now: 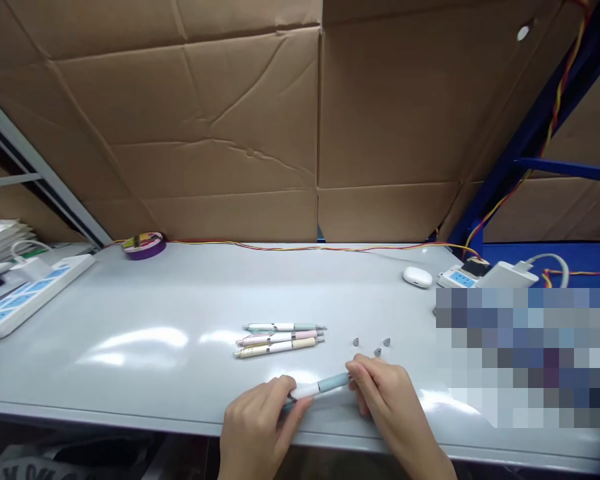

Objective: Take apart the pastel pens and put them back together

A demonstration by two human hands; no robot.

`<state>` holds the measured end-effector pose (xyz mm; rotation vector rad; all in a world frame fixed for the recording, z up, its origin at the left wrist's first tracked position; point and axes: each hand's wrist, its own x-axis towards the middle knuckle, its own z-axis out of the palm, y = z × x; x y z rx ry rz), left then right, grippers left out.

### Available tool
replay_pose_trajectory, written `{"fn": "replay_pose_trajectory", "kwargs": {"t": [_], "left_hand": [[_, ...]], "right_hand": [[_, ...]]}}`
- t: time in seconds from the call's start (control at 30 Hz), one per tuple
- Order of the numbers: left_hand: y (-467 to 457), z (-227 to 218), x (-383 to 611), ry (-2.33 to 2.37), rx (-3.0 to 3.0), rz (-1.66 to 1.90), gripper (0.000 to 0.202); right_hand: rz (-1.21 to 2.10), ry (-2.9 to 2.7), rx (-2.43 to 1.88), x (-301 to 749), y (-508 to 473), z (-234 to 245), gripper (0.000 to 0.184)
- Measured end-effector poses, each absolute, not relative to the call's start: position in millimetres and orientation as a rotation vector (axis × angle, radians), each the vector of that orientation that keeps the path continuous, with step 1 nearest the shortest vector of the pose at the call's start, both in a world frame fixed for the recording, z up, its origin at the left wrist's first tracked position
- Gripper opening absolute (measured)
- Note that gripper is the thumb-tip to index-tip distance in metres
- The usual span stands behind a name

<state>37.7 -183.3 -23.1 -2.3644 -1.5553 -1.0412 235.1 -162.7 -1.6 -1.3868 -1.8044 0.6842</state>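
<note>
Both my hands hold one light-blue and white pen (pixel 321 385) just above the near edge of the grey table (pixel 180 313). My left hand (pixel 260 423) grips its white rear half with curled fingers. My right hand (pixel 385 390) pinches the blue front end at the tip. Three more pens lie side by side just beyond: a green one (pixel 284 327), a pink one (pixel 279 338) and a cream one (pixel 276 347). Three small grey cone-shaped pen tips (pixel 371 345) sit on the table to the right of them, close to my right hand.
A white power strip (pixel 25 293) lies at the left, with a purple tape roll (pixel 144 245) behind it. A white earbud case (pixel 417 276) and another socket block (pixel 473 275) sit at the right. Red-yellow wire (pixel 305 248) runs along the cardboard back wall (pixel 260 120).
</note>
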Motion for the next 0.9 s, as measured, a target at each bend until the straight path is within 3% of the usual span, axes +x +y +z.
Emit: {"fn": "replay_pose_trajectory", "kwargs": {"t": [0.33, 0.43, 0.57, 0.7, 0.9], "left_hand": [[-185.5, -25.3, 38.7, -1.618, -2.288, -1.059, 0.03], [-186.0, -25.1, 38.8, -1.606, -2.299, -1.04, 0.03], [-186.3, -25.8, 39.0, -1.582, -2.327, -1.052, 0.028], [-187.0, -25.8, 38.6, -1.643, -2.305, -1.076, 0.027], [-185.9, -26.0, 37.5, -1.668, -2.329, -1.095, 0.027]], "right_hand": [[0.858, -1.67, -1.294, 243.1, -169.6, 3.4, 0.018], [0.883, -1.751, -1.319, 240.8, -166.7, 1.6, 0.021], [0.772, -1.817, -1.367, 237.1, -164.8, 1.0, 0.042], [0.805, -1.681, -1.298, 238.8, -167.6, 3.1, 0.022], [0.858, -1.657, -1.3, 241.8, -166.5, 3.3, 0.019]]}}
